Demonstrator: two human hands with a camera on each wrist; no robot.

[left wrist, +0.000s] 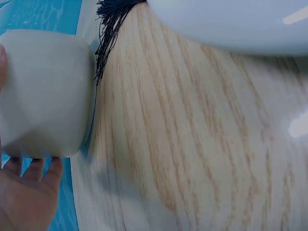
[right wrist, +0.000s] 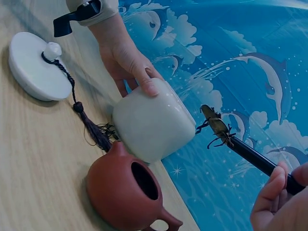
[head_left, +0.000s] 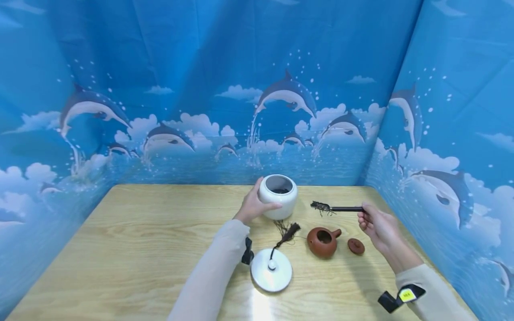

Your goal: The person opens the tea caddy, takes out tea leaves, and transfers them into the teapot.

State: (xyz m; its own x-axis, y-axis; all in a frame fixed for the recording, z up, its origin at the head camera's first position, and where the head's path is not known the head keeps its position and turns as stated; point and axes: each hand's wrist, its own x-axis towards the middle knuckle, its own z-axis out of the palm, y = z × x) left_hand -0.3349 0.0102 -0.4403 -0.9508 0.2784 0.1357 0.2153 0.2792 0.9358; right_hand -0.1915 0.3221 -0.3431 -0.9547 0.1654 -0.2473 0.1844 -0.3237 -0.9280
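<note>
My left hand (head_left: 257, 203) grips a white ceramic jar (head_left: 277, 209) at its side, thumb across the front. Dark contents show inside the jar's open mouth. My right hand (head_left: 379, 225) holds a tea scoop (head_left: 346, 208) by its dark handle. Dark, twisted tea leaves (head_left: 320, 206) lie heaped on its tip, some hanging over the edge. In the right wrist view, the loaded tip stands just beyond the jar's mouth. Below the scoop sits a reddish-brown clay teapot (head_left: 322, 243) with its top open. Its small round lid (head_left: 356, 246) lies on the table beside its handle.
The jar's white lid (head_left: 271, 276) lies on the wooden table (head_left: 160, 249) nearer to me, knob up. A dark tassel (head_left: 288, 232) runs from its knob toward the jar. Blue dolphin-print cloth (head_left: 225, 89) hangs behind the table and along its sides.
</note>
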